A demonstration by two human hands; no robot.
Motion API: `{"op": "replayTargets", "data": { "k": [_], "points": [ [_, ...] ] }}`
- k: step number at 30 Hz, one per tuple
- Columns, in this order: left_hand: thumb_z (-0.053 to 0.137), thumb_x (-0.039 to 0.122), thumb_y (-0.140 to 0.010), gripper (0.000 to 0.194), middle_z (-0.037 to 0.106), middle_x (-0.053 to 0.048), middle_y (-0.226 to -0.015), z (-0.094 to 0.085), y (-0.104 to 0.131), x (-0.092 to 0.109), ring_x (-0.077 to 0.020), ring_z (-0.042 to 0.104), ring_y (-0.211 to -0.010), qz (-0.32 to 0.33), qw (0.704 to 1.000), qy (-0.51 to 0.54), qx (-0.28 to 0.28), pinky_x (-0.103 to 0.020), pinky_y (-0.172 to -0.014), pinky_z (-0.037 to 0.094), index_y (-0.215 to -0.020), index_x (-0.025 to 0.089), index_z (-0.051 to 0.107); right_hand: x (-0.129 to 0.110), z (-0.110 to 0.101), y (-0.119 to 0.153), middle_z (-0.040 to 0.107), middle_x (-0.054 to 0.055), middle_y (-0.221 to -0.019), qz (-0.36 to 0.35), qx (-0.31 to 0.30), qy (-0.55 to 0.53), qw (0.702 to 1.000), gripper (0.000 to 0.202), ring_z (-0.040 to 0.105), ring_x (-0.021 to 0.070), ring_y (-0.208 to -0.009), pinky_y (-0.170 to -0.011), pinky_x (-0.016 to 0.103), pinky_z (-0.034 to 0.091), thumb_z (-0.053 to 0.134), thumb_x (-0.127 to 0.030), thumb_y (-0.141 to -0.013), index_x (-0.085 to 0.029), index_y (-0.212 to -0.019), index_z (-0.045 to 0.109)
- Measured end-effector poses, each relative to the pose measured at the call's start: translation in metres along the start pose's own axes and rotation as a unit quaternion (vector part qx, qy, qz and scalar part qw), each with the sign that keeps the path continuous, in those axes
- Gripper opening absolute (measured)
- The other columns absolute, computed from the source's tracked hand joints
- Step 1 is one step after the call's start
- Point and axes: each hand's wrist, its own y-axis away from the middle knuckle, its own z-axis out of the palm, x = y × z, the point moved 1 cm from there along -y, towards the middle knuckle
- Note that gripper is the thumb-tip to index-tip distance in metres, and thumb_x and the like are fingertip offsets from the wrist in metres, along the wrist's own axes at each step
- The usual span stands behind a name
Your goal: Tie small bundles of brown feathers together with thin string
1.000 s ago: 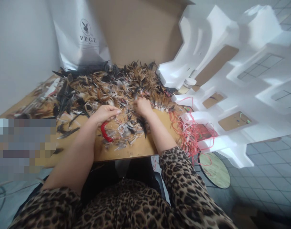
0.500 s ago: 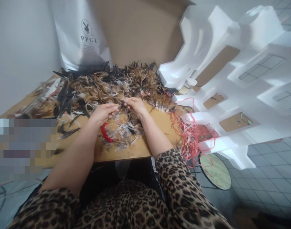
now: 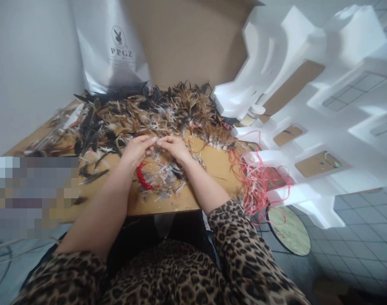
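My left hand (image 3: 138, 149) and my right hand (image 3: 172, 148) meet over the near part of the table (image 3: 217, 163), fingertips almost touching. Both are closed in a pinch; whatever lies between the fingers is too small to make out. Just beyond them spreads a heap of brown and black feathers (image 3: 133, 116). Beneath the hands is a scatter of pale feather scraps (image 3: 168, 176). A red ring-shaped band (image 3: 142, 177) lies below my left hand, partly covered by the scraps.
Tangled pink-red strips (image 3: 257, 186) hang at the table's right edge. Large white foam pieces (image 3: 335, 140) stand to the right, with a small white-lidded jar (image 3: 256, 111) beside them. A silver bag (image 3: 107, 51) stands behind the feathers. A round stool (image 3: 290, 228) is low at the right.
My right hand has moved left and slightly toward me, closing up to the left hand. The left hand stays nearly in place. The whole view has shifted a little.
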Motion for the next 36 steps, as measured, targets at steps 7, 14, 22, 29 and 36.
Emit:
{"op": "replayTargets", "data": {
  "k": [7, 14, 22, 29, 36],
  "points": [
    [0.070, 0.030, -0.062, 0.020, 0.056, -0.001, -0.049, -0.002, 0.001, 0.002, -0.0043, 0.041, -0.038, 0.050, 0.989, -0.143, -0.005, -0.016, -0.039, 0.028, -0.069, 0.012, 0.066, -0.008, -0.012, 0.000, 0.059, -0.003, -0.061, -0.009, 0.038, 0.035, 0.999, 0.032, 0.047, 0.0043, -0.053, -0.055, 0.018, 0.038, 0.067, -0.042, -0.065, -0.014, -0.079, 0.065],
    [0.069, 0.028, -0.063, 0.019, 0.059, -0.003, -0.049, 0.004, 0.006, -0.001, -0.0049, 0.042, -0.037, 0.031, 0.976, -0.203, -0.075, -0.017, -0.040, 0.030, -0.069, 0.011, 0.068, -0.003, -0.008, 0.000, 0.057, -0.004, -0.054, -0.014, 0.007, 0.037, 0.999, 0.026, 0.047, 0.0052, -0.050, -0.054, 0.019, 0.038, 0.069, -0.037, -0.062, -0.013, -0.068, 0.060],
    [0.073, 0.027, -0.061, 0.026, 0.069, -0.013, -0.081, 0.005, 0.009, 0.001, -0.0071, 0.057, -0.052, -0.075, 0.992, -0.053, -0.089, -0.014, -0.043, 0.040, -0.080, 0.010, 0.069, -0.005, -0.006, -0.003, 0.051, -0.006, -0.048, 0.006, 0.064, -0.045, 0.997, 0.028, 0.041, 0.0039, -0.044, -0.047, 0.017, 0.031, 0.068, -0.040, -0.063, -0.014, -0.067, 0.055],
    [0.074, 0.024, -0.060, 0.026, 0.069, -0.012, -0.078, 0.007, 0.011, 0.000, -0.0064, 0.056, -0.051, -0.102, 0.989, -0.039, -0.096, -0.013, -0.042, 0.041, -0.082, 0.009, 0.069, -0.002, 0.001, -0.001, 0.047, -0.007, -0.047, -0.019, 0.116, -0.040, 0.992, 0.027, 0.039, 0.0043, -0.043, -0.046, 0.018, 0.030, 0.065, -0.040, -0.067, -0.015, -0.067, 0.054],
    [0.077, 0.021, -0.055, 0.023, 0.066, -0.009, -0.064, 0.009, 0.008, -0.004, -0.0052, 0.051, -0.043, -0.089, 0.994, -0.036, -0.042, -0.014, -0.038, 0.037, -0.072, 0.008, 0.067, 0.000, 0.006, 0.001, 0.048, -0.006, -0.052, -0.027, 0.126, 0.003, 0.992, 0.025, 0.042, 0.0054, -0.048, -0.049, 0.019, 0.034, 0.062, -0.040, -0.070, -0.016, -0.070, 0.054]
  ]
}}
